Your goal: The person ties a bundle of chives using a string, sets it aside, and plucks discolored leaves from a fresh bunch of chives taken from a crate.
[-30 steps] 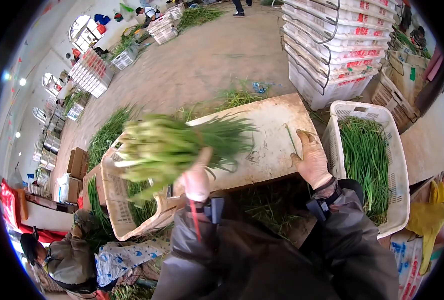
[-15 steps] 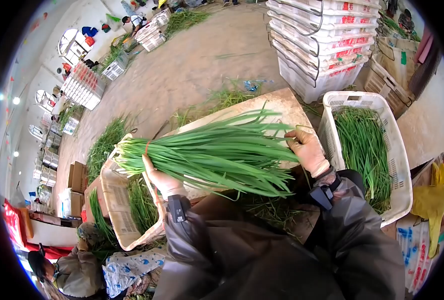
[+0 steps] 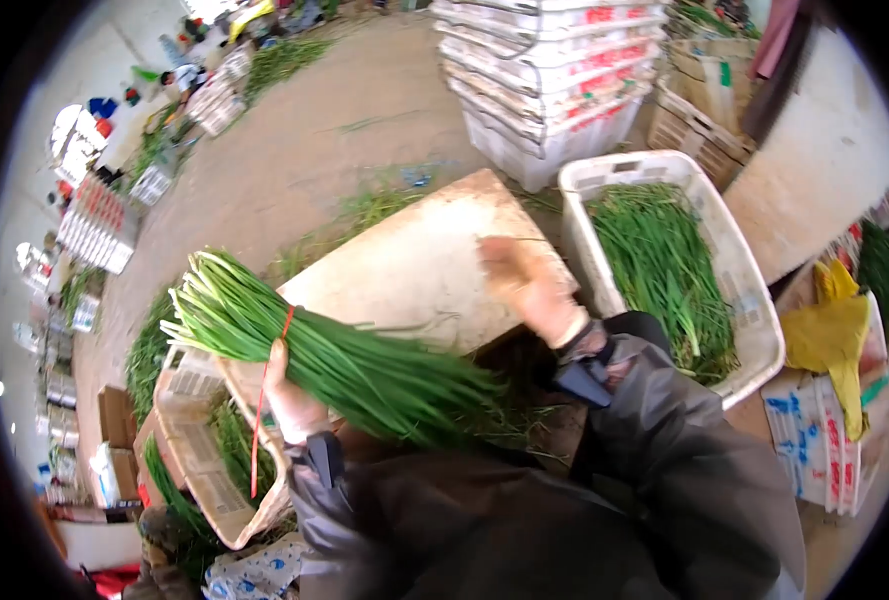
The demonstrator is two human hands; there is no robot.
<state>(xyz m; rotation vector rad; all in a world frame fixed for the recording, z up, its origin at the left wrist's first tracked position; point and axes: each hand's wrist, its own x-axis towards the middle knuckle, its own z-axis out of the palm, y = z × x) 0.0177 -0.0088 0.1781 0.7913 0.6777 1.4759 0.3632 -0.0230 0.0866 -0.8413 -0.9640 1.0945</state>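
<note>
My left hand (image 3: 292, 395) grips a large bundle of green stalks (image 3: 334, 355) near its red tie, with the pale ends at upper left and the leaves pointing lower right. A loose red strand hangs beside my left wrist. My right hand (image 3: 526, 283), blurred by motion, is over the right part of the white board (image 3: 404, 260), apart from the bundle. Its fingers are smeared, and whether it holds anything cannot be made out. Right of it stands a white basket (image 3: 754, 300) of green leaves. A second basket (image 3: 184, 440) with greens sits below the bundle at left.
Tall stacked white crates (image 3: 554, 90) stand beyond the board. A yellow cloth (image 3: 826, 335) lies over crates at far right. Cardboard boxes (image 3: 117, 418) are at left. Part of another person (image 3: 164, 560) shows at lower left, and one more is in the far background.
The view has turned to the right. The bundle has tilted, its leaves now lower and away from my right hand. My right hand has moved off the leaf tips.
</note>
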